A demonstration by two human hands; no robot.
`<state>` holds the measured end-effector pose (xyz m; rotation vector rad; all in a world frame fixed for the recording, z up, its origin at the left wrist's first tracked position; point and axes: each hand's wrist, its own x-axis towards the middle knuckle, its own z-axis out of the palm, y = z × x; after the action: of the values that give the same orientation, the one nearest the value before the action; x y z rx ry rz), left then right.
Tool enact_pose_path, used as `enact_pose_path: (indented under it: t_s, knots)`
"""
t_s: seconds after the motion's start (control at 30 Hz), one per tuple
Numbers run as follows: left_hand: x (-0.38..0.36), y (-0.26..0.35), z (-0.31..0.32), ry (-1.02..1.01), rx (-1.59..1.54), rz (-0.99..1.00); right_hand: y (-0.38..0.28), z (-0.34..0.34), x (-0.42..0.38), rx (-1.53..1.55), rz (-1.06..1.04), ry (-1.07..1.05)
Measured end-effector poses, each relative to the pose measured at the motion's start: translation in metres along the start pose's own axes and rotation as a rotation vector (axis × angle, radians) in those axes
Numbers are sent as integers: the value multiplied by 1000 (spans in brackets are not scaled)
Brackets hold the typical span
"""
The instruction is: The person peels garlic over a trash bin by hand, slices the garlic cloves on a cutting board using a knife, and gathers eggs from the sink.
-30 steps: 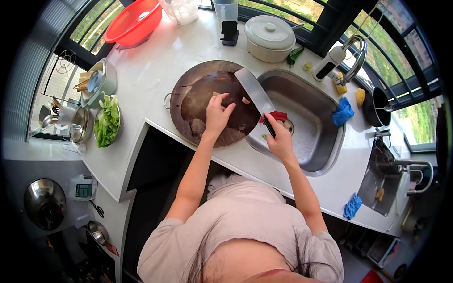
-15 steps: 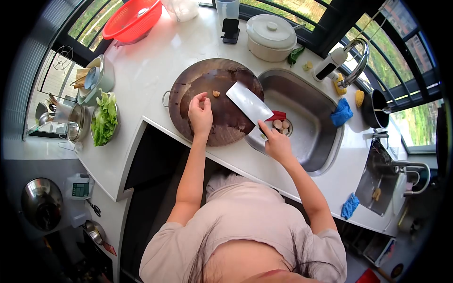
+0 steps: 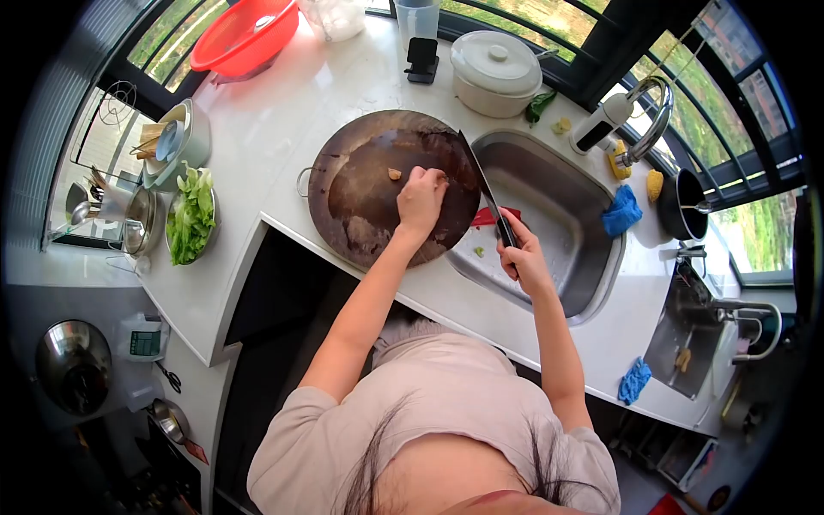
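Note:
My right hand is wrapped round the black handle of a cleaver. The blade is turned edge-on to me, over the right rim of a round, dark wooden chopping board and the near side of the sink. Above the board is my left hand, its fingers pinched together; whatever they may hold is too small to make out. A small tan piece, perhaps garlic or ginger, lies on the board just left of those fingers.
The steel sink right of the board holds a red item. A lidded cream pot and phone stand are behind. Leafy greens fill a bowl at left; a red basin sits far left.
My left hand has moved right across the board, past the tan piece. The cleaver has turned from blade flat to edge-on and shifted right, with my right hand slightly further right.

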<state>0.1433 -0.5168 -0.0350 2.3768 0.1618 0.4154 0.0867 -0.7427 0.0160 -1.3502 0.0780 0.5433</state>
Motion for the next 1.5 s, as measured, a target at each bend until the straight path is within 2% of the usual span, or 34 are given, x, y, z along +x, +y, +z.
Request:
enact_pose_path:
  t_s: [0.1,0.2,0.37,0.5,0.6,0.7,0.77,0.8,0.9,0.93,1.03,1.07,1.2,1.3,1.43,1.5]
  knots:
    - [15,-24,-18,108,85,-87,1,-2,-7,-17,-7,23]
    - [20,-35,-29,199,140,-41,3,0,-9,-36,-8,28]
    - [4,-3,-1,-15,-2,329,16,8,-3,-103,-88,32]
    - [-3,-2,10,-78,-48,369,24,8,0,-286,-196,81]
    - [-6,1,-4,20,-110,339,27,9,-1,-467,-269,136]
    - [-6,-14,-23,153,-233,155,26,13,-1,-716,-386,184]
    - [-3,-28,-38,303,-239,152,22,23,0,-805,-634,253]
    - [-6,-27,-51,331,-253,33,18,28,-1,-847,-757,285]
    - [-6,-35,-73,413,-310,-187,2,40,-11,-987,-867,370]
    - [-5,-40,-76,462,-302,-183,0,43,-12,-1002,-929,374]
    - [-4,-54,-80,556,-322,-196,30,35,-12,-1097,-933,282]
    - [-4,-54,-81,574,-350,-211,47,27,-14,-1324,-664,159]
    - [-1,-47,-85,535,-374,-248,49,23,-15,-1457,-281,5]
    - [-7,-43,-74,466,-379,-232,42,14,-11,-1212,-363,-47]
    - [-16,-28,-59,339,-407,-165,15,14,-7,-720,-358,-33]
    - [-18,-22,-51,153,-370,-97,11,10,12,-876,-457,42]
